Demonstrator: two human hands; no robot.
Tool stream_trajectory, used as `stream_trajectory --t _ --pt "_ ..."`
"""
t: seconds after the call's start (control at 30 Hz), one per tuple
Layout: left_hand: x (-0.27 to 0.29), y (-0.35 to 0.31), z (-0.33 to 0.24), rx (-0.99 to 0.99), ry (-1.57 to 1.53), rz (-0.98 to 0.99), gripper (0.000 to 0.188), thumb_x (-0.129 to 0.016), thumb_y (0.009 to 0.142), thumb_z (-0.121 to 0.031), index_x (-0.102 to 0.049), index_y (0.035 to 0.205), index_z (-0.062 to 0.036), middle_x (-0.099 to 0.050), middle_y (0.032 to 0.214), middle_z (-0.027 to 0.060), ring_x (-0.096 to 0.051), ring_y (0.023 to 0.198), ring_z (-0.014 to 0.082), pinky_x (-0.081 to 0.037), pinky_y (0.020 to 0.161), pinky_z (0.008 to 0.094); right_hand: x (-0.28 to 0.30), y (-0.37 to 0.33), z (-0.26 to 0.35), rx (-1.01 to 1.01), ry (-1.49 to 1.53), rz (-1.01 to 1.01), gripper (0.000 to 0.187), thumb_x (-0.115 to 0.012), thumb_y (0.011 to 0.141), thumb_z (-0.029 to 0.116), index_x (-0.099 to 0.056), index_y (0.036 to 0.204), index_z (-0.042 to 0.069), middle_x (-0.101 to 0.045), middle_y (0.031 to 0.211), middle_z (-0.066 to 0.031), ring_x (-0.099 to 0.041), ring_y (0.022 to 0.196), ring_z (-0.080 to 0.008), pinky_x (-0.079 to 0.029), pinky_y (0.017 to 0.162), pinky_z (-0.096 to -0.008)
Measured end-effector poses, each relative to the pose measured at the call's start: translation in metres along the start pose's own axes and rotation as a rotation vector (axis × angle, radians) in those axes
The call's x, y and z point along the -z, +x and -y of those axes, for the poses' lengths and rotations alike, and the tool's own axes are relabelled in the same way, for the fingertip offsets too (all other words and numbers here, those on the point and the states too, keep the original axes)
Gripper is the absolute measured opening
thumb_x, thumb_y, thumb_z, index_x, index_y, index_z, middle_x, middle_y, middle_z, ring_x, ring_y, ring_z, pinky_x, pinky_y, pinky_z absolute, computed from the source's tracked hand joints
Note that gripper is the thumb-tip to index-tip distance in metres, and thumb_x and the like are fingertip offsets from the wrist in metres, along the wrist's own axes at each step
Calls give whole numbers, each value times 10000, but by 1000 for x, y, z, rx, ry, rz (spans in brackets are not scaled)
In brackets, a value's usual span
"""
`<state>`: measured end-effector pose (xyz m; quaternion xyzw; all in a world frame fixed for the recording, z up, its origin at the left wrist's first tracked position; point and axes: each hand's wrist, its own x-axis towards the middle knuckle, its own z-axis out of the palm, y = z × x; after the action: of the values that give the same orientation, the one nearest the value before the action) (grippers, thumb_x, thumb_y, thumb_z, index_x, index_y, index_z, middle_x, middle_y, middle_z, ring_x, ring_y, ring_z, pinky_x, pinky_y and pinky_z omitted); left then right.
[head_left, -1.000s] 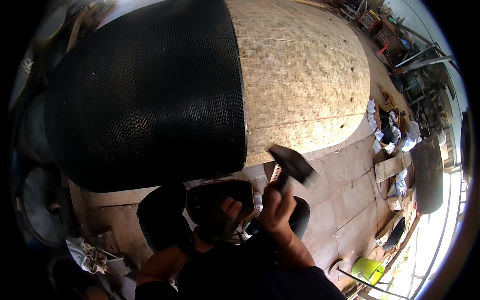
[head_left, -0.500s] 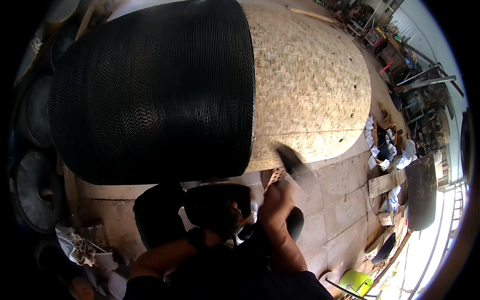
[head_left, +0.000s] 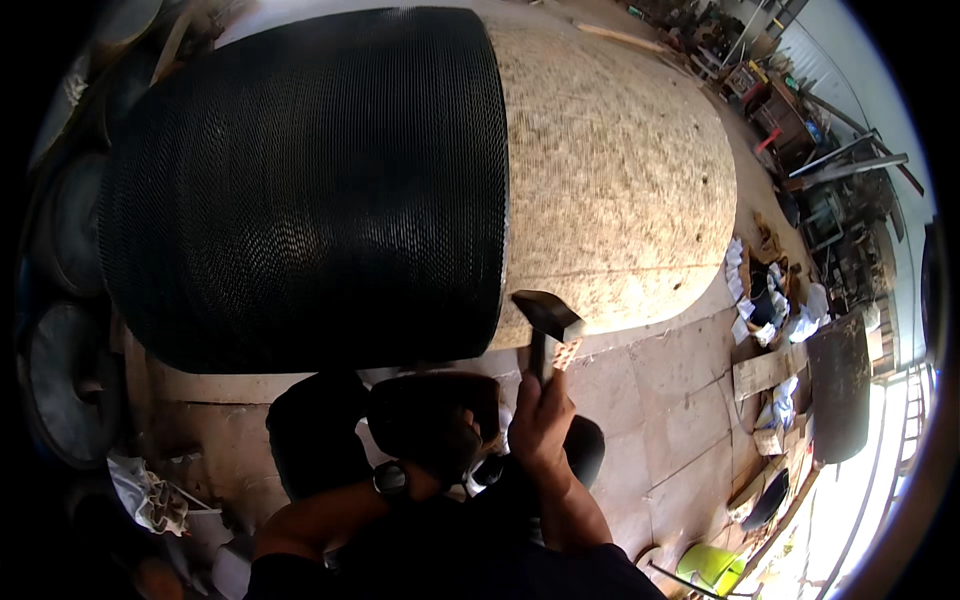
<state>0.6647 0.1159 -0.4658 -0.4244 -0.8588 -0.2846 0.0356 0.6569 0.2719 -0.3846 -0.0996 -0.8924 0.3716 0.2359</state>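
My right hand (head_left: 541,425) grips a hammer (head_left: 548,315) by its handle. The hammer's dark metal head is beside the lower edge of a large drum. The left part of this drum wears a ribbed black covering (head_left: 300,200); its right part is a bare, rough tan surface (head_left: 610,170). My left hand (head_left: 450,450) is low between my knees at a dark container (head_left: 410,405). Its fingers look curled, but deep shadow hides what they hold. A watch (head_left: 391,479) sits on my left wrist.
Round dark discs (head_left: 70,370) stand along the left side. Beyond the tiled floor (head_left: 640,420), a plank (head_left: 768,371), a dark curved piece (head_left: 840,390) and scraps lie at right. A yellow-green bucket (head_left: 711,568) stands at lower right.
The hammer head has swung left and now shows more sharply against the drum's lower edge. My right hand has shifted slightly left and down; my left hand stays at the container.
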Motion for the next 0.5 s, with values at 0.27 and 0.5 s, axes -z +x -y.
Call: stream_trajectory --t 0.27,0.5 --pt "14 5 -9 -26 114 323 187 -531 930 -96 -678 920 19 -652 919 172 -627 893 299 -510 798 421 4 13 -16 -437 421 176 379 -500 1051 381 -511 954 15 -586 621 -65 -571 486 -206 -425 439 -363" --pt "23 9 -5 -48 215 317 184 -532 930 -94 -680 912 13 -651 915 172 -629 895 295 -513 791 406 -8 5 -1 -215 277 128 358 -443 1075 324 -521 901 22 -525 601 -15 -487 491 -111 -384 463 -277"
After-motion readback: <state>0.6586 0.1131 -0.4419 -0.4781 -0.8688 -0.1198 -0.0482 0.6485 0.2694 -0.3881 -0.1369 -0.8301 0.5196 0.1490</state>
